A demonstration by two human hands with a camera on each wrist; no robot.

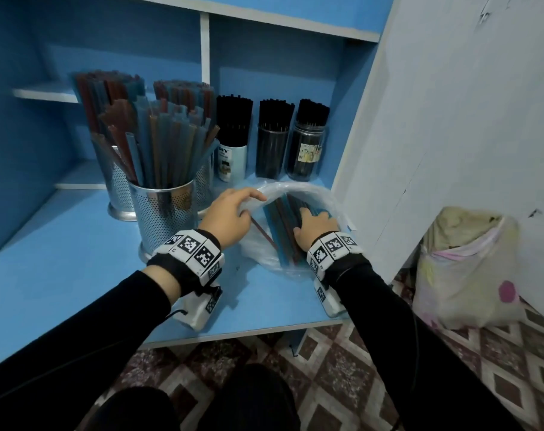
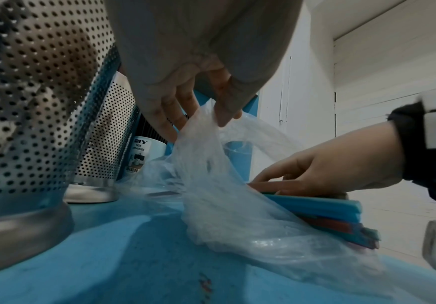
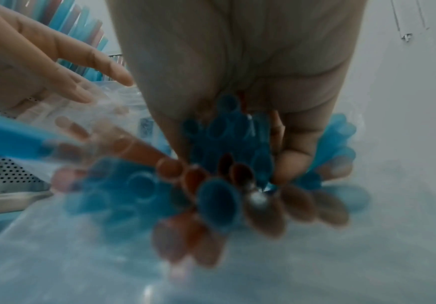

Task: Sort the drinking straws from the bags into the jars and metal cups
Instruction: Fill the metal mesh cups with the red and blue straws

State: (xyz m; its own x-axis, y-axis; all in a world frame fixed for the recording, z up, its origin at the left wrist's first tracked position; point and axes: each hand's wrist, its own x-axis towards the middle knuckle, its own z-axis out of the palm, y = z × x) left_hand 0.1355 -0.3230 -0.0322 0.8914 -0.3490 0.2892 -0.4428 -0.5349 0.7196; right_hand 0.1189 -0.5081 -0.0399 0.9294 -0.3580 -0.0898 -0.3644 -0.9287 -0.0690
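A clear plastic bag (image 1: 323,200) lies on the blue shelf, holding blue and red-brown wide straws (image 1: 280,225). My left hand (image 1: 233,209) pinches the bag's rim (image 2: 201,131) and lifts it open. Inside the bag my right hand (image 1: 314,225) curls its fingers round a bundle of the straws (image 3: 224,164), their open ends facing the right wrist camera. Several perforated metal cups (image 1: 161,209) full of the same coloured straws stand to the left. Behind the bag are jars (image 1: 306,154) packed with thin black straws.
A white wall panel (image 1: 451,119) closes the shelf on the right, close to the bag. A blue-labelled organizer tin (image 1: 232,163) stands between cups and jars. A stuffed sack (image 1: 463,269) sits on the tiled floor to the right. The shelf's front edge (image 1: 233,334) is near my wrists.
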